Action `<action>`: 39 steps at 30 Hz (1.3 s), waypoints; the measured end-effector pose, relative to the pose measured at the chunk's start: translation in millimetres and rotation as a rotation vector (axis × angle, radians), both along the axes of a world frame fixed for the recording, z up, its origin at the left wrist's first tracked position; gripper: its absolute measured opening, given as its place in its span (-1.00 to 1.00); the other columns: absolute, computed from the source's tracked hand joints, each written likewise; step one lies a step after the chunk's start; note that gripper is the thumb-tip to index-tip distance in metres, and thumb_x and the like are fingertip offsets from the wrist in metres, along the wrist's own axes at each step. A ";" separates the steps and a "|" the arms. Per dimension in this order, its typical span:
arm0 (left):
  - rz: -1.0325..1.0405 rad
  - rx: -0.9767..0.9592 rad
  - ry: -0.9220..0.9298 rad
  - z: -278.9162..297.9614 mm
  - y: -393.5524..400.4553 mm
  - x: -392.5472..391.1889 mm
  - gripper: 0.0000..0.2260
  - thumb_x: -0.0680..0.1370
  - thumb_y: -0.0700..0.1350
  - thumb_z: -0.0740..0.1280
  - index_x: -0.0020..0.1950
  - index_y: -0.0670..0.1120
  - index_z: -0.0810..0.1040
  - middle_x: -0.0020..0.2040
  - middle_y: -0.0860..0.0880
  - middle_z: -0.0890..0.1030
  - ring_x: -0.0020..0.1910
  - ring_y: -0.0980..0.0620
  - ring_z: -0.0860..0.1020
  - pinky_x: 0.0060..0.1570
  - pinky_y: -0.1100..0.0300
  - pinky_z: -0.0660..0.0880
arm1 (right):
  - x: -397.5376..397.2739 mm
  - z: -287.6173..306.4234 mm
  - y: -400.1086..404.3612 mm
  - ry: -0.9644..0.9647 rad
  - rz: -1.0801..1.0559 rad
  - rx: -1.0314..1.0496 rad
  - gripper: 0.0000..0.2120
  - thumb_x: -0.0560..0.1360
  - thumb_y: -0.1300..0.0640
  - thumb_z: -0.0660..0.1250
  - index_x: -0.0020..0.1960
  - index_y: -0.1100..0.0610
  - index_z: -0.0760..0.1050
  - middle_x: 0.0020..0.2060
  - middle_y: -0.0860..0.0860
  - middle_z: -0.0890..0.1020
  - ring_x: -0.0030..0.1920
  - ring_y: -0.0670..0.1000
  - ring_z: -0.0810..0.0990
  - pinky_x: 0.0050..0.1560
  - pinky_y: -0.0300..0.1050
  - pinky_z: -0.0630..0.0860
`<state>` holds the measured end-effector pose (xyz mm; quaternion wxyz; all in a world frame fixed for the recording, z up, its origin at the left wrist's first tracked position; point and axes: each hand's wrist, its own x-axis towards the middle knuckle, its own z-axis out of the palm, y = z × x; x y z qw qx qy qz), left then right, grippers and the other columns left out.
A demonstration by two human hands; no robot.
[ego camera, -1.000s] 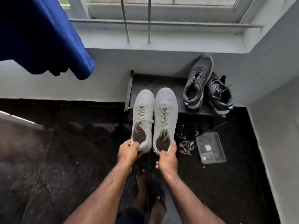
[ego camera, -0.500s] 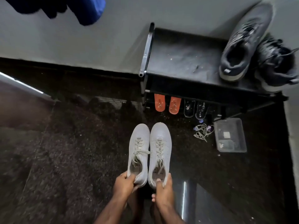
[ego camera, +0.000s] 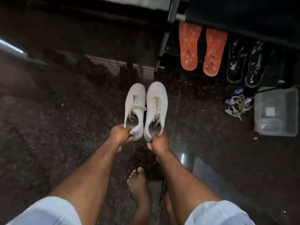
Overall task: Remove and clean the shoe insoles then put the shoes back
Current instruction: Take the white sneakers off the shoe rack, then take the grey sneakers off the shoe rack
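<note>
White shoes [ego camera: 146, 109], heels gripped, each hand [ego camera: 119, 136]

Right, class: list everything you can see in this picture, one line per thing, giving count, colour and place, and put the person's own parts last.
white sneakers: two, white, side by side, held by the heels over the dark floor, middle of the view.
orange insoles: two, orange with pale specks, under the rack, upper right.
black sandals: two, black, right of the orange insoles.
shoe rack: one, black with a pale post, top right.
loose laces: one tangle, pale, on the floor at right.
plastic box: one, clear, floor at far right.
floor: dark, speckled.
shorts: pale blue, bottom corners.
bare feet: two, bottom centre.
left hand: grips the left sneaker's heel.
right hand: grips the right sneaker's heel.
</note>
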<state>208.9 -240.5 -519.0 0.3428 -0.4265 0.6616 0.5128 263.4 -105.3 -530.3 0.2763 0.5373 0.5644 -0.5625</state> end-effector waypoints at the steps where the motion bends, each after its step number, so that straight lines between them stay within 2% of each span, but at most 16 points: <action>1: -0.012 -0.011 0.013 -13.7 -3.1 -8.6 -0.85 0.61 -0.32 0.24 -0.02 -0.22 0.61 -0.17 -0.18 0.63 -0.28 -0.03 0.61 -0.43 0.26 0.60 | -9.6 -10.3 -1.5 0.009 0.000 0.006 -0.44 0.49 0.02 0.23 0.47 -0.10 0.24 0.20 0.15 0.55 -0.03 0.19 0.65 -0.34 -0.07 0.63; 5: -0.086 -0.035 0.080 -53.2 -12.0 -32.2 -0.77 0.55 -0.39 0.21 0.01 -0.22 0.65 -0.06 -0.22 0.66 -0.20 -0.10 0.63 -0.25 0.10 0.64 | -37.7 -52.8 -7.0 0.064 -0.012 0.019 -0.53 0.52 0.04 0.22 0.42 -0.08 0.32 0.17 0.12 0.58 -0.09 0.15 0.66 -0.39 -0.14 0.57; 7: -0.073 -0.051 0.118 -63.4 -13.3 -42.1 -0.74 0.56 -0.41 0.21 0.05 -0.15 0.61 -0.03 -0.16 0.65 -0.17 -0.09 0.62 -0.21 0.11 0.64 | -46.9 -68.0 -9.3 0.073 -0.013 0.027 -0.59 0.56 0.05 0.22 0.40 -0.08 0.35 0.16 0.11 0.58 -0.14 0.13 0.66 -0.42 -0.17 0.54; 9: -0.088 -0.038 0.140 -73.4 -16.7 -51.4 -0.67 0.56 -0.42 0.21 0.22 -0.12 0.55 0.03 -0.11 0.63 -0.12 -0.08 0.63 -0.13 0.06 0.65 | -53.8 -75.4 -9.9 0.045 -0.011 0.046 -0.57 0.58 0.06 0.20 0.44 -0.05 0.30 0.10 0.12 0.60 -0.28 0.08 0.63 -0.41 -0.12 0.57; 10: -0.141 -0.049 0.140 -78.8 -20.8 -55.9 -0.60 0.55 -0.41 0.23 0.35 -0.14 0.51 0.10 -0.12 0.63 -0.08 -0.10 0.64 -0.08 0.00 0.66 | -56.0 -79.3 -9.4 0.019 -0.009 0.037 -0.55 0.60 0.08 0.19 0.47 -0.04 0.25 0.06 0.12 0.60 -0.28 0.08 0.62 -0.38 -0.08 0.59; 12: -0.302 -0.085 0.123 -82.4 -27.4 -61.3 -0.49 0.53 -0.34 0.27 0.48 -0.09 0.42 0.19 -0.15 0.63 -0.06 -0.14 0.65 -0.05 -0.03 0.63 | -58.5 -79.1 -6.7 -0.052 0.020 -0.029 -0.48 0.63 0.10 0.18 0.54 -0.07 0.11 0.10 0.06 0.55 -0.10 0.09 0.61 -0.39 -0.10 0.60; 14: -0.507 -0.136 0.118 -75.6 -29.5 -60.5 -0.51 0.55 -0.22 0.27 0.49 -0.01 0.40 0.24 -0.09 0.60 0.06 -0.13 0.62 0.08 0.01 0.56 | -57.9 -75.1 -6.4 -0.081 0.141 -0.035 -0.39 0.63 0.10 0.17 0.58 -0.12 -0.04 0.30 0.02 0.45 0.11 0.13 0.58 -0.41 -0.13 0.61; 16: -0.664 -0.204 0.125 -66.9 -26.2 -54.5 -0.46 0.60 -0.13 0.25 0.58 -0.04 0.22 0.43 -0.08 0.45 0.34 -0.12 0.49 0.31 0.06 0.41 | -54.9 -70.7 -5.5 -0.063 0.409 0.071 -0.38 0.60 0.03 0.17 0.57 -0.11 -0.02 0.32 0.03 0.47 0.15 0.17 0.59 -0.14 0.03 0.66; 18: -0.777 -0.257 0.149 -57.8 -20.3 -45.8 -0.36 0.61 -0.13 0.25 0.63 -0.10 0.04 0.59 -0.15 0.20 0.52 -0.14 0.27 0.48 0.04 0.25 | -49.4 -71.2 -2.4 -0.019 0.615 0.237 -0.44 0.52 -0.08 0.16 0.50 -0.06 0.18 0.27 0.06 0.56 0.17 0.16 0.59 0.14 0.12 0.57; 19: -0.822 -0.274 0.168 -53.5 -17.8 -39.9 -0.34 0.61 -0.14 0.25 0.63 -0.12 0.00 0.62 -0.16 0.11 0.56 -0.15 0.19 0.52 0.00 0.20 | -48.6 -63.6 -1.4 0.001 0.641 0.276 -0.48 0.50 -0.07 0.16 0.45 -0.03 0.26 0.24 0.06 0.58 0.18 0.16 0.58 0.19 0.10 0.54; 22: -0.970 -0.328 0.243 -29.1 -8.0 -28.5 -0.34 0.59 -0.12 0.24 0.62 -0.12 -0.01 0.63 -0.13 0.04 0.58 -0.17 0.13 0.52 -0.08 0.18 | -51.4 -18.3 1.7 0.089 0.772 0.382 -0.48 0.46 0.13 0.16 0.43 0.08 0.31 0.27 0.11 0.54 0.25 0.18 0.53 0.23 0.05 0.52; 25: -1.159 -0.439 0.328 10.4 5.6 -23.9 -0.36 0.62 -0.09 0.22 0.62 -0.14 -0.01 0.63 -0.14 0.02 0.59 -0.21 0.05 0.51 -0.18 0.17 | -52.0 30.2 7.7 0.145 1.006 0.427 -0.36 0.49 0.24 0.17 0.55 0.17 0.11 0.48 0.17 0.27 0.46 0.19 0.29 0.43 0.05 0.33; 27: -1.281 -0.545 0.392 47.3 17.7 -25.2 -0.37 0.62 -0.07 0.20 0.62 -0.16 0.00 0.62 -0.15 0.05 0.59 -0.23 0.05 0.49 -0.22 0.19 | -56.5 70.0 13.0 0.179 1.130 0.521 -0.34 0.51 0.19 0.20 0.56 0.17 0.07 0.52 0.18 0.19 0.50 0.20 0.20 0.44 0.08 0.29; 30: -1.355 -0.645 0.462 113.1 37.1 -29.6 -0.35 0.61 -0.03 0.17 0.62 -0.16 -0.03 0.63 -0.13 0.06 0.60 -0.20 0.03 0.51 -0.23 0.12 | -62.5 134.4 19.7 0.235 1.211 0.669 -0.36 0.49 0.10 0.25 0.53 0.15 0.14 0.50 0.15 0.25 0.50 0.18 0.19 0.37 0.16 0.34; 35: -1.430 -0.710 0.517 232.4 65.9 -38.7 -0.33 0.65 -0.04 0.12 0.62 -0.12 -0.20 0.64 -0.09 -0.16 0.61 -0.13 -0.15 0.55 -0.18 -0.05 | -72.6 248.1 35.3 0.323 1.216 0.834 -0.41 0.54 0.00 0.19 0.52 0.16 0.19 0.48 0.11 0.29 0.50 0.13 0.19 0.40 0.18 0.31; 39: -1.510 -0.769 0.559 325.0 85.7 -37.5 -0.21 0.63 0.00 0.23 0.61 -0.14 -0.26 0.63 -0.09 -0.25 0.61 -0.13 -0.21 0.56 -0.18 -0.07 | -70.8 337.4 52.5 0.349 1.178 0.883 -0.38 0.55 0.02 0.24 0.53 0.15 0.14 0.51 0.10 0.24 0.52 0.12 0.15 0.43 0.19 0.27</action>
